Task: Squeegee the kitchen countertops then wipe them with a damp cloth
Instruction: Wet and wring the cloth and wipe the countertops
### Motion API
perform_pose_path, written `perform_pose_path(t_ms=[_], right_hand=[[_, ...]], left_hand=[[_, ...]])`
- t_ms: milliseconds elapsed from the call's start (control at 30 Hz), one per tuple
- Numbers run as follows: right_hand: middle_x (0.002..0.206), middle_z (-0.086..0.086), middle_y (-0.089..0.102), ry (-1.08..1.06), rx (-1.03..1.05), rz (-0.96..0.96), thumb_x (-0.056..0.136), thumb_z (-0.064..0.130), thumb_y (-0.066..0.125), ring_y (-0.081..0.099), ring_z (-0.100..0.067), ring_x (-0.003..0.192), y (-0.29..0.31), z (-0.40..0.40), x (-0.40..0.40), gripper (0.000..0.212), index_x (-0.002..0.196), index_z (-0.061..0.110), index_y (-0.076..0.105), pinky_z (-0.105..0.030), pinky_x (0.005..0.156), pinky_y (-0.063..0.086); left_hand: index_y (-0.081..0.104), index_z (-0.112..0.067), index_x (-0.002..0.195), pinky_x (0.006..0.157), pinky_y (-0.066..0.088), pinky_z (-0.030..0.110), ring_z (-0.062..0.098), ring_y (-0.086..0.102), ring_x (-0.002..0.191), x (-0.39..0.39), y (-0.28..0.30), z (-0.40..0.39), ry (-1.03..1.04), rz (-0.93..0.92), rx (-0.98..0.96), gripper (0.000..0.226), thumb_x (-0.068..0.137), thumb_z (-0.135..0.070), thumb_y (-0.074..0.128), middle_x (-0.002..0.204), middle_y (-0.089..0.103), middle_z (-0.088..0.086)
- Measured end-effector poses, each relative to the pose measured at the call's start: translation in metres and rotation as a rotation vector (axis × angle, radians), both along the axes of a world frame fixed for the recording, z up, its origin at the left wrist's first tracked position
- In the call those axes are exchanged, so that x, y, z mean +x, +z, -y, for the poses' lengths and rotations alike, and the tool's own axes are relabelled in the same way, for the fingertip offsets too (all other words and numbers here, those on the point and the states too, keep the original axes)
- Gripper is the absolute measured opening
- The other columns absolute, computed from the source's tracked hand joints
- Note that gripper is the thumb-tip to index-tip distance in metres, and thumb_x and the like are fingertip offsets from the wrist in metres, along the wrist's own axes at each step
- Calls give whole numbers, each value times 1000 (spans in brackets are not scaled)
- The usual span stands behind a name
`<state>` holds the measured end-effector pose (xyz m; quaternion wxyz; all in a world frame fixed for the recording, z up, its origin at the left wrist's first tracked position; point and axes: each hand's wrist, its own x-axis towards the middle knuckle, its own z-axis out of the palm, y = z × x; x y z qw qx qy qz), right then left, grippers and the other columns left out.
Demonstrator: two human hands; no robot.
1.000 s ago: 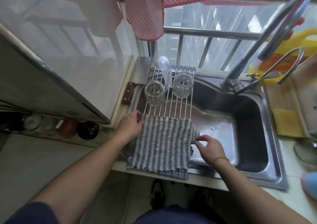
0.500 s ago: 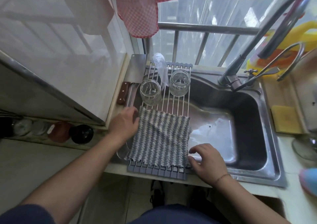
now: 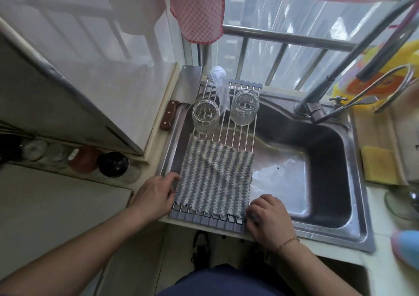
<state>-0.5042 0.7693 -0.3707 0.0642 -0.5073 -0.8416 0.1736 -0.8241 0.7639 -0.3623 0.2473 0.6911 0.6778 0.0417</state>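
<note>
Daylight comes through the barred window (image 3: 283, 53) behind a steel sink (image 3: 317, 159) set into a pale tabletop (image 3: 383, 259), with a red checked cloth (image 3: 199, 12) hanging above. A roll-up wire rack (image 3: 229, 119) spans the left part of the sink. Two clear glass jars stand on its far half, the left jar (image 3: 205, 119) and the right jar (image 3: 244, 108), with a crumpled bit of clear plastic (image 3: 219, 85) between them. On the near half lies the grey-and-white striped cloth (image 3: 215, 180), spread flat, one corner folded over on top.

The person's left hand (image 3: 154, 198) rests at the cloth's left edge, fingers reaching toward the rack's side; whether they grip anything I cannot tell. The right hand (image 3: 267, 218) sits at the cloth's near right corner with fingers curled down onto the rack's end bar; whether it pinches the cloth is hard to tell.

A cleaver (image 3: 181, 96) with a wooden handle lies beside the sink on the left. The faucet (image 3: 340, 80) rises at the back right, a yellow sponge (image 3: 376, 164) lies to the right, and a row of jars (image 3: 90, 162) sits on a low ledge at the left.
</note>
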Motion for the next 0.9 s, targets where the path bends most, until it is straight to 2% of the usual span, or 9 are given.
perform_pose_path(t_ms=[133,300,433,500,600,667,733,800,900], right_hand=[[72,8,61,-10,-5,8,67,28,51,57,-21,75,1,2,-5,12,65,21,61,-32,66,49],[70,8,61,-34,38,34,68,28,50,57,-22,73,3,7,-6,12,64,22,60,-32,65,49],[70,6,61,-40,68,64,71,28,51,57,-23,73,2,11,-4,14,65,20,61,-34,65,48],[72,6,61,-12,65,82,74,29,52,57,-23,75,3,13,-3,15,67,21,62,-34,67,48],[73,10,63,-8,58,90,77,38,55,56,-20,76,9,15,-3,19,64,25,62,-34,69,47],[71,12,63,-120,41,57,79,45,55,57,-18,75,12,12,-4,25,64,27,63,-34,68,47],[72,12,64,-239,2,-10,80,43,53,60,-19,77,13,8,-11,21,73,26,65,-33,68,48],[79,13,67,-327,-65,-33,83,36,58,59,-19,87,14,2,-19,15,91,26,66,-34,73,46],[89,11,70,-395,-139,-5,88,34,58,56,-17,96,12,0,-28,23,110,29,62,-32,82,42]], left_hand=[[40,-30,123,78,50,31,14,55,90,4,-1,-2,38,24,-53,39,88,-22,54,93,58,-5],[47,-33,114,70,51,26,2,61,77,10,2,-4,236,237,-67,31,89,-28,64,82,64,-12],[51,-34,110,65,50,28,5,57,76,1,2,2,206,147,17,26,89,-25,63,81,60,-12],[55,-32,110,69,51,31,10,57,82,-7,3,3,151,47,41,24,88,-26,63,83,60,-12],[61,-27,114,80,49,31,15,55,98,-7,9,-2,40,-95,18,26,88,-26,59,102,61,-8],[54,-23,126,89,46,30,16,52,108,3,13,-12,34,-39,38,37,89,-25,55,118,56,-6],[47,-19,136,98,45,32,16,52,115,17,17,-23,128,121,19,45,92,-26,54,128,52,-3],[44,-17,139,100,45,35,19,54,116,28,16,-33,205,198,-13,49,92,-25,57,131,54,2],[46,-16,136,98,48,32,20,59,111,33,12,-38,322,280,-34,49,89,-15,60,127,60,3]])
